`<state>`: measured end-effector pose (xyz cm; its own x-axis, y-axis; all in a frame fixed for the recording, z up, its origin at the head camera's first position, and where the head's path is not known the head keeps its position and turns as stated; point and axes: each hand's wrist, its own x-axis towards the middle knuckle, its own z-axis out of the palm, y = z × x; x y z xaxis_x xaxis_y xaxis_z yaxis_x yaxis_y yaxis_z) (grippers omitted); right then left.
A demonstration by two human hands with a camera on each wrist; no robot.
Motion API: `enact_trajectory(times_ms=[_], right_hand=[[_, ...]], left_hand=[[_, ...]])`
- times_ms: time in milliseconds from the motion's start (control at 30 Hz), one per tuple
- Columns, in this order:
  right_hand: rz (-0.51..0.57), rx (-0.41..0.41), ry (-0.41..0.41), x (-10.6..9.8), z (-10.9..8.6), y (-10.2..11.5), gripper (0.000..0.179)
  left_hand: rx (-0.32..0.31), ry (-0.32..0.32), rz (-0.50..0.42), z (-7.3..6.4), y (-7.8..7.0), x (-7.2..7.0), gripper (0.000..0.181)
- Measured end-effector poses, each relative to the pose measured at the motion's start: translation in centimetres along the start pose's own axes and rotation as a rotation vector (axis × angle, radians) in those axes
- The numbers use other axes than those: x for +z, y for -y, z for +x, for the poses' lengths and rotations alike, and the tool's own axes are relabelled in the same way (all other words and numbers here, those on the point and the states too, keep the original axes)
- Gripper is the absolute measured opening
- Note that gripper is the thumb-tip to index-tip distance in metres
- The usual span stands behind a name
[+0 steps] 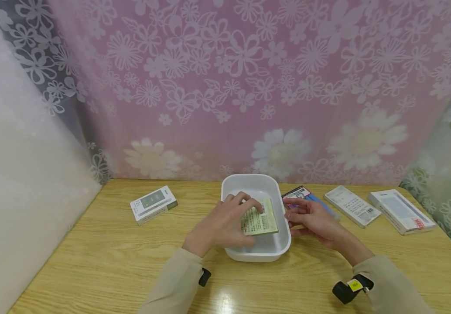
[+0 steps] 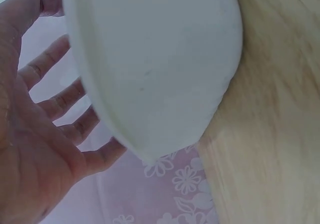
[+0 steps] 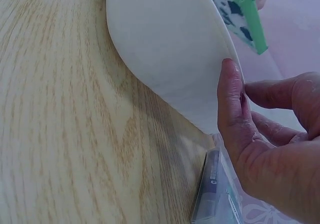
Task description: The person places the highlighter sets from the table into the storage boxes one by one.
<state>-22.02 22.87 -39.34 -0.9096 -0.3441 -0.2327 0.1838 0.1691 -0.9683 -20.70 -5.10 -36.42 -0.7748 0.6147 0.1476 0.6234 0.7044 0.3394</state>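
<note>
A white plastic tub [image 1: 257, 257] stands on the table in the middle of the head view. Over its inside, my left hand [image 1: 225, 222] grips a flat green box [image 1: 266, 222] covered with small print. In the right wrist view, a corner of this green box [image 3: 256, 23] shows tilted above the rim. The left wrist view has my left hand [image 2: 45, 149] beside the tub wall [image 2: 160, 63], which hides the box. My right hand [image 1: 316, 222] pinches the tub's right rim, with one finger [image 3: 231, 88] along the outer wall.
Just right of the tub lies a blue-and-black package [image 1: 302, 194], partly behind my right hand. Two white boxes, one with a barcode [image 1: 353, 205] and one with a red sticker [image 1: 400, 211], lie farther right. Another white box [image 1: 154, 205] is at left. A flowered curtain [image 1: 210, 87] hangs behind.
</note>
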Motion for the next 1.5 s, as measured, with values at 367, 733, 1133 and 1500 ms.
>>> enact_trajectory(times_ms=[367, 733, 1133, 1500], right_hand=[[-0.004, -0.007, 0.001, 0.0, -0.1, 0.0, 0.060], [0.004, -0.005, -0.003, 0.1, -0.1, 0.0, 0.060], [0.020, -0.007, 0.000, 0.1, -0.3, 0.0, 0.060], [0.015, 0.007, -0.017, 0.3, -0.4, 0.2, 0.064]], left_hand=[[-0.049, 0.131, 0.049, 1.0, -0.1, 1.5, 0.056], [-0.088, 0.260, 0.079, 2.1, -0.1, 2.1, 0.052], [-0.098, 0.316, 0.085, 2.5, -0.3, 2.4, 0.049], [-0.023, 0.112, 0.210, 2.3, -0.1, 2.3, 0.047]])
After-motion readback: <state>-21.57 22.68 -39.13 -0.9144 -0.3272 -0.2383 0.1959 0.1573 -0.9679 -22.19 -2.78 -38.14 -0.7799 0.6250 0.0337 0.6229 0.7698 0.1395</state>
